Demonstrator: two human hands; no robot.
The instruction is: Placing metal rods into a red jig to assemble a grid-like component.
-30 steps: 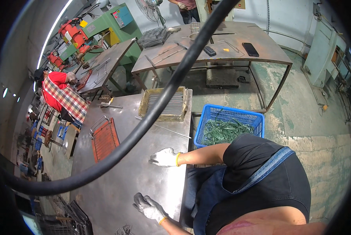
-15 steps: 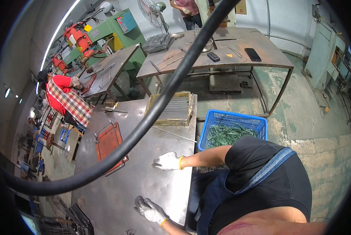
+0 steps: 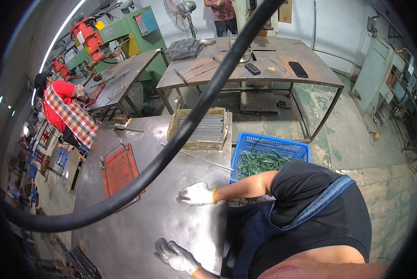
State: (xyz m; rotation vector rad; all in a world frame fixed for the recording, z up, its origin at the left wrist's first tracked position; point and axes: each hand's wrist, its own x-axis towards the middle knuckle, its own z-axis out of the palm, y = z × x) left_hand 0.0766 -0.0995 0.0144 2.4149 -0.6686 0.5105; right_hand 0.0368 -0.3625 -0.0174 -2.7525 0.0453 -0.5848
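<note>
View: swung; red plate (image 3: pixel 117 174) sits further left;
Left hand (image 3: pixel 177 257), right hand (image 3: pixel 197 193): apart, loosely open, empty;
Thin rod (image 3: pixel 203 159): likely light, stiff; I'd pinch mid-length

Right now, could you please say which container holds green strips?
The blue basket beside the near table; the yellowish tray on that table holds grey rods.

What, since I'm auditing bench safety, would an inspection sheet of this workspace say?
Surface: metal table, marked, with glare.
Work things: red rack, box of rods and one loose rod on it.
Clutter: phone on the far table; green strips in a blue basket.
Left hand: gloved, open, holding nothing visible.
Right hand: gloved, open, holding nothing visible.
Cables: thick black cable or hose across the view.
Surroundings: co-worker at left; another person near a fan.
</note>
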